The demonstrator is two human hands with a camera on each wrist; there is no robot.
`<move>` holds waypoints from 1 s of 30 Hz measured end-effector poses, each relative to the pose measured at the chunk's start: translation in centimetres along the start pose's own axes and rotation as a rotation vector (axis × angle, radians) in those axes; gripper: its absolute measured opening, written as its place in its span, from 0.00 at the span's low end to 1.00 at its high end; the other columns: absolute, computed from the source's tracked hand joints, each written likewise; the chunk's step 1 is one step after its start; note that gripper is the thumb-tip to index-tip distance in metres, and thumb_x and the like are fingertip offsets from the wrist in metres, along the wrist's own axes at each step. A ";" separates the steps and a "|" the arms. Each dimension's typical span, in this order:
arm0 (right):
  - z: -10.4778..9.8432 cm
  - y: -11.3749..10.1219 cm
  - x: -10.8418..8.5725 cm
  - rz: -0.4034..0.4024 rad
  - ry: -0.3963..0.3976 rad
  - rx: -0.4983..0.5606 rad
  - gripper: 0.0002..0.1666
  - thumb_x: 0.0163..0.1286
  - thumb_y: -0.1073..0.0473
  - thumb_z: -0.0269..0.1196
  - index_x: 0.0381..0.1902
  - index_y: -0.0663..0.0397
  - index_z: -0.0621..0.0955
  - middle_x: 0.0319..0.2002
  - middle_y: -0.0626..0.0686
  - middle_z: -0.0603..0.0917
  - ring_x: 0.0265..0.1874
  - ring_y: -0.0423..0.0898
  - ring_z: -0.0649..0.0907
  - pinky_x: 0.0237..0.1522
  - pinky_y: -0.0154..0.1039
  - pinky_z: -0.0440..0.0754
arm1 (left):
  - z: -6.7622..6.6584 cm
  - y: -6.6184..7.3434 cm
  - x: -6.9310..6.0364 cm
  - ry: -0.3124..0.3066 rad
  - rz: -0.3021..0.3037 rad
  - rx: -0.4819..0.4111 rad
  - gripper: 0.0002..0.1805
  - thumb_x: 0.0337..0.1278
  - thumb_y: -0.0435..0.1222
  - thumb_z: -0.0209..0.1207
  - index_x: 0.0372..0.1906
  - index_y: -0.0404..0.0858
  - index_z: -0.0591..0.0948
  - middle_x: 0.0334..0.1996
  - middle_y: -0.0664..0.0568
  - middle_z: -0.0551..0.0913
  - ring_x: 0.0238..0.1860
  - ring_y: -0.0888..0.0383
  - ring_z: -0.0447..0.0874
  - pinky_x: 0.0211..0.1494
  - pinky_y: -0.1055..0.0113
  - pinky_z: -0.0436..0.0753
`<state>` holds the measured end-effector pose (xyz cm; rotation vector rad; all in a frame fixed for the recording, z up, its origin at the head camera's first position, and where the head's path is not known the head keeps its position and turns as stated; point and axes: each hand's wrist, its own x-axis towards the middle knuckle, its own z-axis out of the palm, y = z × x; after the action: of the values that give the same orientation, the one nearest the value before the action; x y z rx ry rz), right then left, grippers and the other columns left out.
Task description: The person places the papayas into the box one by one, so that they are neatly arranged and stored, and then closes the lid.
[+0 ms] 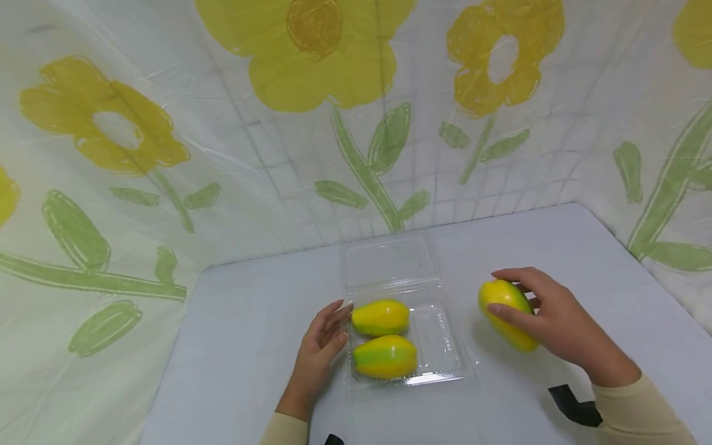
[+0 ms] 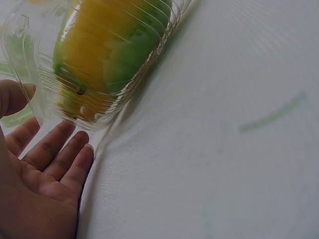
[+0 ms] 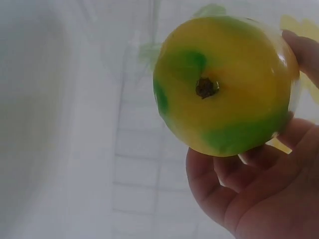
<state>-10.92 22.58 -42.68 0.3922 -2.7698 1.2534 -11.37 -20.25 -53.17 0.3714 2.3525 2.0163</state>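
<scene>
In the head view, my right hand (image 1: 562,321) holds a yellow-green papaya (image 1: 507,315) above the table, right of a clear plastic clamshell container (image 1: 439,334). The right wrist view shows this papaya's (image 3: 224,109) stem end, with thumb and fingers curled round its sides. My left hand (image 1: 319,352) is at the container's left edge. In the left wrist view, its relaxed fingers (image 2: 62,149) lie against the ribbed plastic wall, the thumb near the rim. Two more papayas, a rear one (image 1: 381,317) and a front one (image 1: 385,357), lie side by side in the container's left half.
The container's lid (image 1: 389,262) lies folded back flat behind its base. A white-covered table (image 1: 250,334) spreads around it. Behind stands a pale curtain (image 1: 250,204) printed with yellow flowers. A black strip (image 1: 575,408) shows by the right sleeve.
</scene>
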 end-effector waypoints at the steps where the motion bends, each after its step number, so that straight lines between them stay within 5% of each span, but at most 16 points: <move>1: 0.1 -0.2 0.0 -0.012 0.004 0.005 0.31 0.74 0.53 0.76 0.70 0.52 0.81 0.62 0.54 0.83 0.50 0.48 0.81 0.45 0.36 0.85 | 0.0 0.0 0.0 0.000 0.001 0.000 0.32 0.78 0.32 0.61 0.82 0.46 0.70 0.74 0.53 0.78 0.73 0.53 0.76 0.75 0.64 0.73; 11: 1.3 -2.1 0.2 -0.048 -0.025 0.025 0.28 0.75 0.51 0.74 0.69 0.49 0.82 0.61 0.50 0.84 0.51 0.48 0.80 0.46 0.42 0.85 | 0.0 0.0 0.0 -0.004 0.009 0.019 0.33 0.78 0.32 0.60 0.83 0.43 0.69 0.75 0.52 0.78 0.74 0.49 0.76 0.75 0.65 0.73; 19: 2.2 -3.3 0.7 -0.106 0.058 0.091 0.26 0.74 0.55 0.75 0.67 0.47 0.83 0.58 0.47 0.85 0.49 0.46 0.83 0.47 0.37 0.86 | 0.0 0.2 0.0 0.004 -0.008 0.016 0.32 0.78 0.32 0.60 0.82 0.45 0.70 0.74 0.54 0.78 0.73 0.53 0.77 0.75 0.63 0.73; 30: 4.3 -4.2 1.5 -0.042 0.012 0.175 0.27 0.76 0.52 0.73 0.67 0.54 0.81 0.59 0.52 0.84 0.50 0.51 0.83 0.48 0.41 0.88 | 0.0 0.0 0.0 -0.003 0.000 0.008 0.33 0.78 0.33 0.60 0.82 0.44 0.69 0.75 0.53 0.78 0.73 0.53 0.77 0.75 0.63 0.73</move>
<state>-11.11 16.43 -42.23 0.4504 -2.6366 1.4876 -11.34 -20.23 -53.13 0.3741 2.3598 2.0051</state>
